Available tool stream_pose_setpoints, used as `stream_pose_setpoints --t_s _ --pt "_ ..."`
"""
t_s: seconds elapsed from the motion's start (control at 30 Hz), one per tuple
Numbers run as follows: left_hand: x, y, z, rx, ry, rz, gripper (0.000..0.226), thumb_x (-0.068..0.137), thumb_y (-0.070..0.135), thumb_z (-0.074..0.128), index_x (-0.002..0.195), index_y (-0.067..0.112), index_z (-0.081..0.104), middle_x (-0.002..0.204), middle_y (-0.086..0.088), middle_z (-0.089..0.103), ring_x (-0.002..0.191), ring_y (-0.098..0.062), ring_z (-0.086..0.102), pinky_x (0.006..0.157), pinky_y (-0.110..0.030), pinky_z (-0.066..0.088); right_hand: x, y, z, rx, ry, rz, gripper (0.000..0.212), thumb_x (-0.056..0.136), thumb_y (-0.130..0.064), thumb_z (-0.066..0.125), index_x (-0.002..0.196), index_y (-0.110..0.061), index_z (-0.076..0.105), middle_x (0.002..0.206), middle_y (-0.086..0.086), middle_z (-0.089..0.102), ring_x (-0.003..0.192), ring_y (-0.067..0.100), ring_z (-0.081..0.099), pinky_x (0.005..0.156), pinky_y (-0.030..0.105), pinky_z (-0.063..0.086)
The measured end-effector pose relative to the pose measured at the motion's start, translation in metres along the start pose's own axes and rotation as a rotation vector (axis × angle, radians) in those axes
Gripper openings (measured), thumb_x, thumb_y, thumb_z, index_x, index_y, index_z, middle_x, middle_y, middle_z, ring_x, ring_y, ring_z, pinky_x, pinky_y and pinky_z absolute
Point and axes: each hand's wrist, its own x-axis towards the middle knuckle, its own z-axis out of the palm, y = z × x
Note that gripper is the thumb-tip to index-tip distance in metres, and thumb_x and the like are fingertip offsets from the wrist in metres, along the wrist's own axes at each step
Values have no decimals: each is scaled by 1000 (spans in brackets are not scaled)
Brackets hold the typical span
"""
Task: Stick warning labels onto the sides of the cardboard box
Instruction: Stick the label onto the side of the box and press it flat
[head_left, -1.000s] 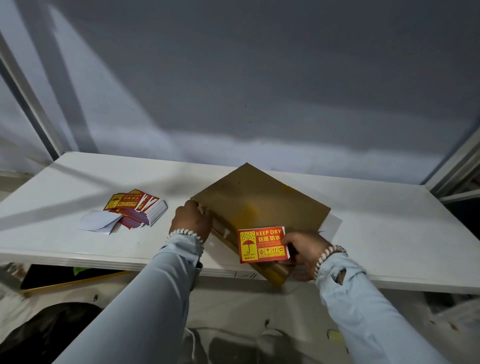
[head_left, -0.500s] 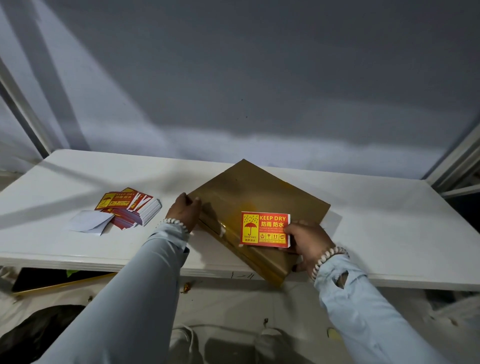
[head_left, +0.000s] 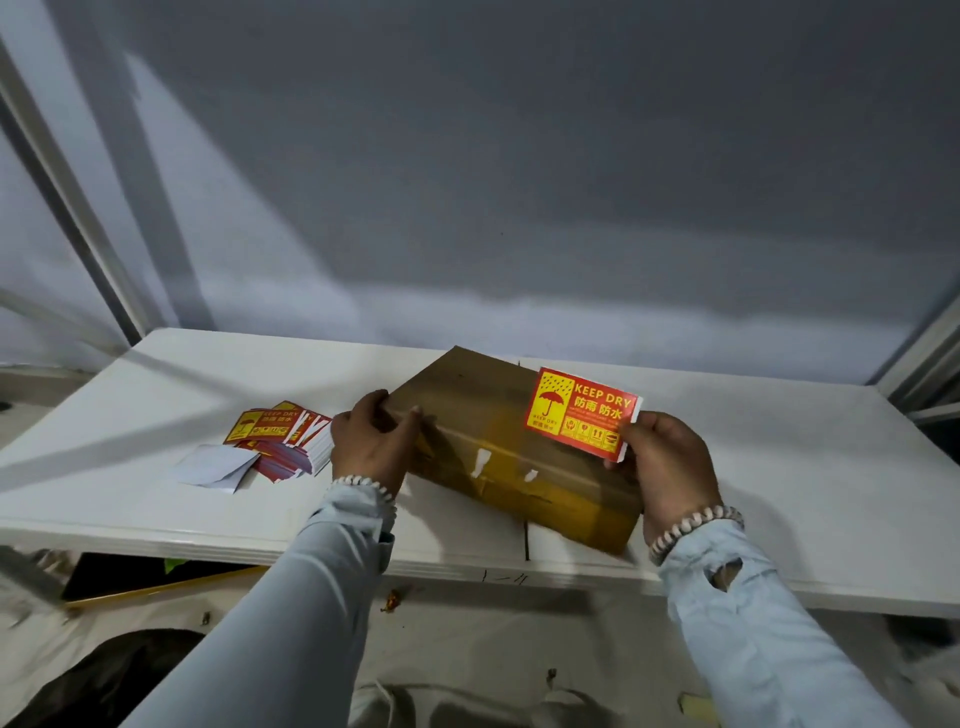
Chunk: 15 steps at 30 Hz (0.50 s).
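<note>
The right hand (head_left: 670, 467) has lifted the label (head_left: 582, 413) off the near face, pinching its right edge above the box (head_left: 498, 457); it isn't stuck yet. The left hand (head_left: 371, 441) now grips the box's left corner, tipping it on the table (head_left: 779, 493). Earlier, the label lay lower, against the front.

Single head view, worn cam, wide-angle, looks forward and down from near edge of desk (head_left: 156, 499); close range, grey wall (head_left: 519, 182) fills far half.
</note>
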Motion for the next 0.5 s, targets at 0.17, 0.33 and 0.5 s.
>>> stream_pose_setpoints --t_s 0.17,0.33,0.5 --pt "-6 10 -9 -176 104 43 49 69 51 73 115 39 61 122 -12 48 105 -27 55 97 -45 49 -3 -15 -8 194 113 -52 14 85 -20 57 74 -20 67 75 5 69 69 25 62 73 40 49" --pt "-22 27 -19 2 102 203 56 63 57 77 114 50 54 129 -4 32 120 -30 42 102 -38 43 -8 -33 -12 289 157 -108 11 88 -27 59 85 -21 68 82 -1 69 71 21 62 67 32 48" --pt "-30 38 -35 436 -14 547 115 41 64 84 140 49 27 154 -6 3 133 -37 24 107 -49 37 -8 -51 -19 302 226 -129 15 89 -28 58 97 -19 67 82 -5 68 70 16 62 65 30 46"
